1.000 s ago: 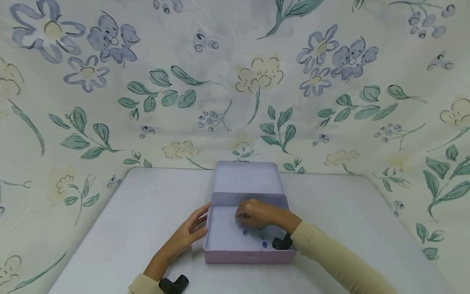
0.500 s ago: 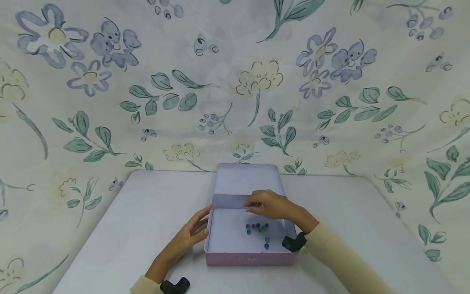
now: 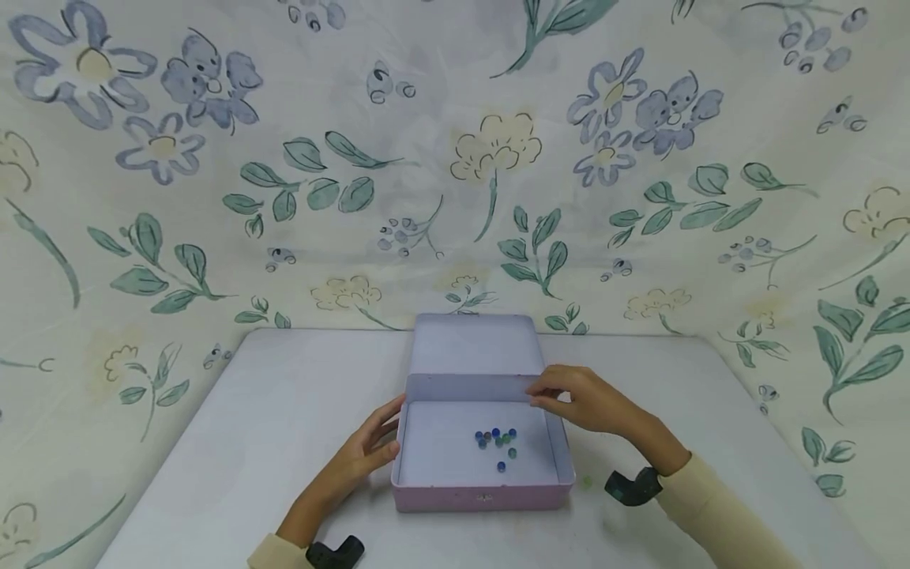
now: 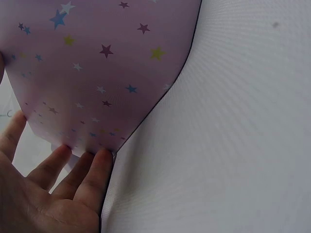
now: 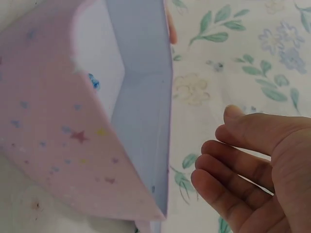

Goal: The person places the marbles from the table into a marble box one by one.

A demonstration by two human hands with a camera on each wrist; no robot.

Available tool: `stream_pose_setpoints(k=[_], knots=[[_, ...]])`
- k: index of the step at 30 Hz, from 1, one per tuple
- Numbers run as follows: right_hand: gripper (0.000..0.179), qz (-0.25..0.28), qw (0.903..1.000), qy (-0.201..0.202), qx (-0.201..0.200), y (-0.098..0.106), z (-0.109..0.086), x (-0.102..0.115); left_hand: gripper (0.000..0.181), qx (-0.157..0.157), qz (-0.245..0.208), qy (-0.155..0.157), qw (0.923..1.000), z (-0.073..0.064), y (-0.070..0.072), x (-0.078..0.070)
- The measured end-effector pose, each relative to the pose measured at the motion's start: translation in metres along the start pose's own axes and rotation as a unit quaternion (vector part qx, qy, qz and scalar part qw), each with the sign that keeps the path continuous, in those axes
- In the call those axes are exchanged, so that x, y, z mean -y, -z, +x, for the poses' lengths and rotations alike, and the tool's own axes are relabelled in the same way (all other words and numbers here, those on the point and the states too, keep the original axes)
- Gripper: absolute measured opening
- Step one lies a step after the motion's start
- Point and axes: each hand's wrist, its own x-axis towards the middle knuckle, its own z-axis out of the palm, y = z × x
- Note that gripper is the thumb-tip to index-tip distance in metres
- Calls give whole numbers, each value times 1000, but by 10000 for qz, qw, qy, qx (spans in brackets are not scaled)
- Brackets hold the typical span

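A pink tin box [image 3: 444, 499] with a pale lilac inside stands on the table, its lid [image 3: 472, 344] tipped back. Several glass marbles [image 3: 495, 432], blue, green and one brownish, lie loose on its floor right of the middle. My left hand [image 3: 359, 462] steadies the box from the left, fingers spread and fingertips against its star-printed side [image 4: 107, 51]. Over the box's back right corner hovers my right hand [image 3: 579, 399]. In the right wrist view its fingers [image 5: 214, 187] are relaxed and bent a little, with nothing seen between them.
A small pale green round thing [image 3: 587, 480] lies on the white table [image 3: 306, 395] just right of the box. Behind the table hangs a flower-printed cloth [image 3: 426, 197]. A dark camera mount sits on each wrist.
My right hand has lifted from low in the box and moved right, uncovering the marbles. The frontmost blue marble has rolled slightly left and back. My left hand stays at the box's side.
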Motion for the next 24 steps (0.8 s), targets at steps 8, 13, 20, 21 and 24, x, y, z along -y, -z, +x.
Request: stream_pose_setpoints(k=[8,13,20,21,24], knots=[[17,402,9985,-264,-245,-3,-34,-11,66,-51,92,-61,9999,-1,1,1],[18,755,9956,-414,-378,-14,-56,-14,66,-25,49,-42,10000,-2,0,1],[18,818,9903,-466,-1025,-26,-74,-20,66,-32,58,-125,9999,-1,1,3],[17,851,9903,-523,-965,-28,-77,-21,66,-43,63,-121,9999,-1,1,3],[14,963,9907,-725,-626,-32,-86,-24,66,-15,95,-98,9999,-1,0,5]])
